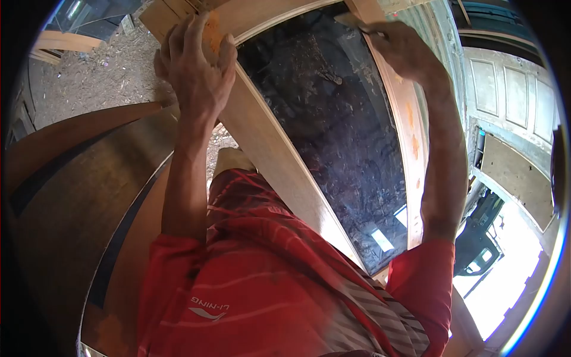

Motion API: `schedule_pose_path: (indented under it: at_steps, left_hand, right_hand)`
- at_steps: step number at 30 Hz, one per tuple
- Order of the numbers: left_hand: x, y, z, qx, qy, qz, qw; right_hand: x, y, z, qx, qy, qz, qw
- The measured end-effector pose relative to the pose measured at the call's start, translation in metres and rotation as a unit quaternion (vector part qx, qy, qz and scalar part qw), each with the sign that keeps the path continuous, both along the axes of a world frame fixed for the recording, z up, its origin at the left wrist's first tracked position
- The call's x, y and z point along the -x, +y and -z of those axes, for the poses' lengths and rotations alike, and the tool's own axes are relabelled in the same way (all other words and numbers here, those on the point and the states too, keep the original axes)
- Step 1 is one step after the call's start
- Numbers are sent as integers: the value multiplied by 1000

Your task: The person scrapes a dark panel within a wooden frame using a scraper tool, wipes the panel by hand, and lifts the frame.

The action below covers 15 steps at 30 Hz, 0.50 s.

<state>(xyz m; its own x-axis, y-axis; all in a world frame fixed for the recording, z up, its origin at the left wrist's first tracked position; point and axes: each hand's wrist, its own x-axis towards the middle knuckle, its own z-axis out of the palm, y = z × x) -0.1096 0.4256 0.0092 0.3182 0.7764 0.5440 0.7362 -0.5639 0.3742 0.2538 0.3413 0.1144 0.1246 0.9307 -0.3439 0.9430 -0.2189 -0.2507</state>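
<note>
A wooden frame [270,149] surrounds a dark, glossy glass panel [333,125] with smudges and scratches. At the upper left my left hand [196,59] rests over the corner of the frame, fingers apart and bent, beside an orange-brown patch [212,33]. My right hand [401,47] is closed around a small tool [351,22], its pale flat tip over the top right corner of the glass. The tool's handle is mostly hidden by the fingers. More orange patches [414,140] mark the frame's right side.
Curved-looking wooden panels [89,154] with dark strips lie at the left. Debris covers the ground [95,83] at the upper left. A pale panelled door [505,89] stands at the right, above a bright opening [505,268] with a dark vehicle [482,238] partly visible.
</note>
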Motion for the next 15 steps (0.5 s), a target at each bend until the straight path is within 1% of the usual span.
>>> schedule_pose_path:
  at_steps: [1,2,3,5,6,9,10,13,14,15]
  left_hand:
    - [-1,9,6,19,3,-16,1000]
    - [-2,19,16,39,6,-35,999]
    - [-2,24,25,63,7,-55,996]
    - [-2,32,24,49,28,-48,997]
    - [-3,29,23,43,38,-36,998]
    - [-1,29,27,78,-7,-26,997]
    - [-1,30,26,33,8,-22,999]
    - [-5,28,25,65,-5,-56,996]
    - [-4,28,23,54,-9,-39,998]
    - [-2,26,28,58,-2,-36,998]
  right_hand:
    - [8,-5,-6,28,2,13,1000]
    - [14,-15,-11,19,-41,-5,999]
    - [4,-11,-2,-1,-27,-20,999]
    - [-17,-12,18,-31,3,-40,999]
    - [5,-1,4,-22,-3,12,1000]
    - [9,12,3,25,10,-7,1000]
    - [18,3,0,4,-9,-36,999]
    - [56,-18,-11,31,-16,32,999]
    - [55,-18,-7,14,-38,-4,999]
    - [55,-14,-6,12,-21,3,1000]
